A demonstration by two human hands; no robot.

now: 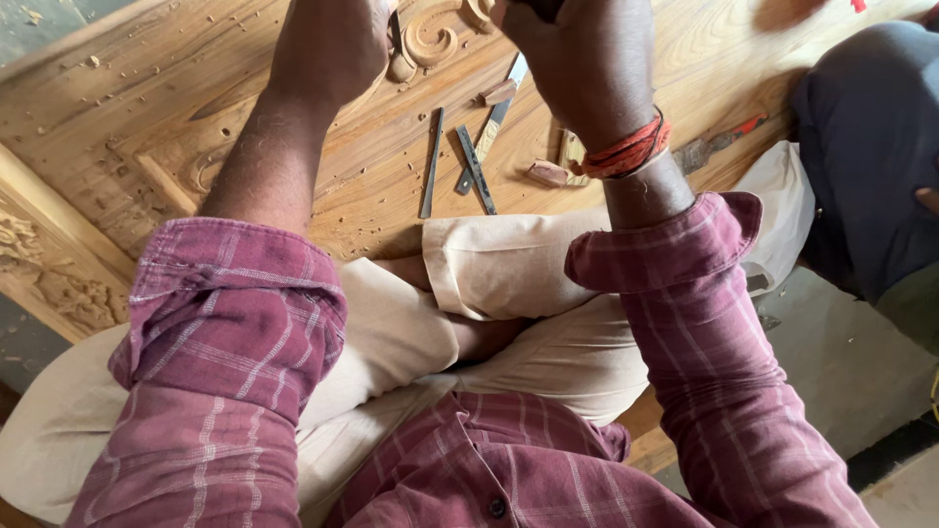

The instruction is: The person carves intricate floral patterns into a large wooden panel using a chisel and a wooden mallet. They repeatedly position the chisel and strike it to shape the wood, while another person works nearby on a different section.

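Observation:
I sit cross-legged on a large carved wooden panel (117, 108). My left hand (333, 44) is closed around a thin metal chisel (395, 29) whose tip meets a carved scroll (430, 39). My right hand (577, 54) is raised at the top edge, fingers closed on a dark object that is mostly cut off by the frame. Red threads (631, 152) circle my right wrist.
Several loose chisels (476, 168) and small wooden-handled tools (548, 174) lie on the panel in front of my knees. Wood chips dot the surface. Another person in dark clothes (871, 147) sits at the right. A white cloth (778, 210) lies beside my right knee.

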